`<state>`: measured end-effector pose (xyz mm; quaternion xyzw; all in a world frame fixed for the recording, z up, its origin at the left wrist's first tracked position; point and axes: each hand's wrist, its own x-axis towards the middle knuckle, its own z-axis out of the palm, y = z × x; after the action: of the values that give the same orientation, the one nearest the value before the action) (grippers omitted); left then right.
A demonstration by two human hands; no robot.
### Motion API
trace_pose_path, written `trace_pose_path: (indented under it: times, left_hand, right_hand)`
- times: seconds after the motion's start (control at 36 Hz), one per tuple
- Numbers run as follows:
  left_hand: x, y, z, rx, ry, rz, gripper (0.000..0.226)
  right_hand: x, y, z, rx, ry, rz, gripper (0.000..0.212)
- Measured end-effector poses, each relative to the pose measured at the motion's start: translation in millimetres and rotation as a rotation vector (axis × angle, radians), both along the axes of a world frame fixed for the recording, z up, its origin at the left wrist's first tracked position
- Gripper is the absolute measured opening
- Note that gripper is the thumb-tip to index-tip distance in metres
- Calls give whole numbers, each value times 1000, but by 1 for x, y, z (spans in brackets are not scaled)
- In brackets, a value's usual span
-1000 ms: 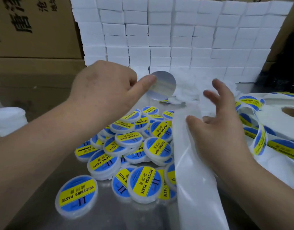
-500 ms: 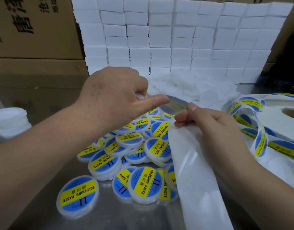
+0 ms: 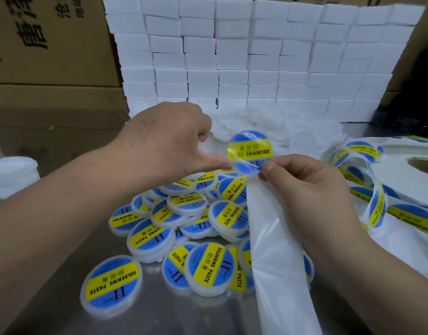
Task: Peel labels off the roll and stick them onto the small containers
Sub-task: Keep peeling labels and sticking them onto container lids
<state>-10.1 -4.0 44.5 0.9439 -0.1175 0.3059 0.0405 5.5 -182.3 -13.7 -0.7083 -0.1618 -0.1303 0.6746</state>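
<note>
My left hand (image 3: 164, 146) is raised over the pile, thumb and curled fingers closed on a small round container that is almost hidden behind a blue and yellow label (image 3: 250, 148). My right hand (image 3: 312, 189) pinches the lower edge of that label, where the white backing strip (image 3: 275, 250) begins. The strip runs down towards me across the table. Several labelled containers (image 3: 191, 204) lie heaped under my hands. The label roll (image 3: 377, 206) lies loose at the right.
A heap of white unlabelled containers (image 3: 268, 124) sits behind my hands, in front of a wall of stacked white boxes (image 3: 256, 56). Cardboard cartons (image 3: 51, 44) stand at the back left. A white stack (image 3: 12, 175) sits at the left edge of the metal table (image 3: 147, 315).
My left hand brought a bare container in towards the strip. My right hand closed on the strip end, and a label now covers the container's face.
</note>
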Motion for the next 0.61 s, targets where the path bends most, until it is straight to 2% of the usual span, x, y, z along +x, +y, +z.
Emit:
trace_pose_path:
  times: [0.08,0.14,0.22,0.33,0.39,0.47,0.61]
  left_hand:
    - [9,8,-2,-87,22,143,46]
    - [13,13,-2,-248,28,178,42]
    - [13,10,-4,-517,75,93,37]
    - [10,-5,-8,-1048,298,-151,25]
    - [10,-7,-12,-1219,358,-219,22]
    - [11,-9,-15,-1317,394,-256,26]
    - [11,-12,-17,-1359,456,-314,30]
  right_hand:
    - [4,-6,4,98,19,-53,24]
    - [6,-10,7,142,14,-62,26]
    - [4,-5,5,57,-13,-14,22]
    - [-1,3,-2,-109,-14,147,15]
    - [-1,3,-4,-155,-7,190,14]
    - [2,2,-4,-151,-12,211,21]
    - [1,1,-4,-139,-11,257,13]
